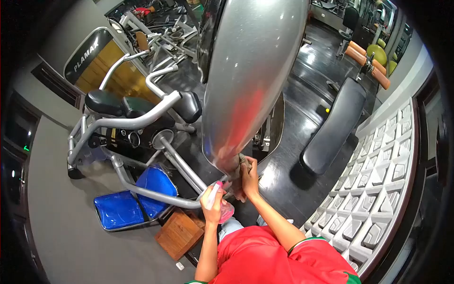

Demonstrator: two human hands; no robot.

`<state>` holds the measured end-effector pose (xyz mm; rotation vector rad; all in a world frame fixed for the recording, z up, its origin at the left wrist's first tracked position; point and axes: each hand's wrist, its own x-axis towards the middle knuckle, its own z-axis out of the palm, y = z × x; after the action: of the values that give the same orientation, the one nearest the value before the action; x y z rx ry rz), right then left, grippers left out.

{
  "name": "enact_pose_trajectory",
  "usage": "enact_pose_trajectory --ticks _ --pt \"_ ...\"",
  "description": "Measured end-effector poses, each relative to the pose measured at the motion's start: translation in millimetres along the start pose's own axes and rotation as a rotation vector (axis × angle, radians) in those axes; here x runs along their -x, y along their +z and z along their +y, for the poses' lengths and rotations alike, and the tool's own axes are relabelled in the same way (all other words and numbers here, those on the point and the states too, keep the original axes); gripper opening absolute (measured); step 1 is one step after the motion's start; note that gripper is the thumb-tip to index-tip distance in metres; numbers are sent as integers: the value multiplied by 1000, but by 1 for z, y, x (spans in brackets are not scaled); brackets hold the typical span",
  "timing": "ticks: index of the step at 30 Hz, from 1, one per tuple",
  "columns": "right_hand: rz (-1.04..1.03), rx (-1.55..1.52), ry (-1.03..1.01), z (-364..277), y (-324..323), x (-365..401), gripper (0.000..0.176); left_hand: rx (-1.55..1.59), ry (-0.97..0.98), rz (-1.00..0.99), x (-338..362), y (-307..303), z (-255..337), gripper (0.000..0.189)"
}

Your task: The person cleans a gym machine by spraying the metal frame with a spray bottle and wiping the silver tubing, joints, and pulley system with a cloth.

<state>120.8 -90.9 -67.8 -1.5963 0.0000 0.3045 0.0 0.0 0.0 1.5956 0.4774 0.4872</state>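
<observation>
My left hand point(212, 204) is closed round a spray bottle with a white-and-pink top and a pink body point(227, 212). Just to its right, my right hand point(250, 176) grips a crumpled greyish-brown cloth point(242, 165). The cloth is against or very close to the lower end of a large, shiny silver machine panel point(255, 61), and part of it hangs below my fingers. A red reflection shows on the panel's lower half. Both hands are close together in front of my body.
On the left stands a grey-framed exercise machine point(137, 124) with black pads. Below it are a blue padded chair point(120, 208) and a wooden box point(179, 234). A black bench point(336, 128) stands to the right, beside a white patterned wall point(373, 203).
</observation>
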Motion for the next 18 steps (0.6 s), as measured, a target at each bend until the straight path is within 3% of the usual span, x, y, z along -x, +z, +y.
enact_pose_trajectory --ticks 2,7,10,16,18 --pt "109 -94 -226 -23 0 6 32 3 -32 -21 -1 2 7 23" --pt "300 -46 -318 4 37 20 31 70 -72 -119 -12 -25 -1 16" --pt "361 115 -264 32 50 32 33 108 -77 -158 -20 -35 -1 15" --pt "336 134 -9 59 66 45 35 87 -80 -269 -37 -54 -12 21" --pt "340 138 24 68 73 52 36 127 -91 -331 -44 -62 -15 15"
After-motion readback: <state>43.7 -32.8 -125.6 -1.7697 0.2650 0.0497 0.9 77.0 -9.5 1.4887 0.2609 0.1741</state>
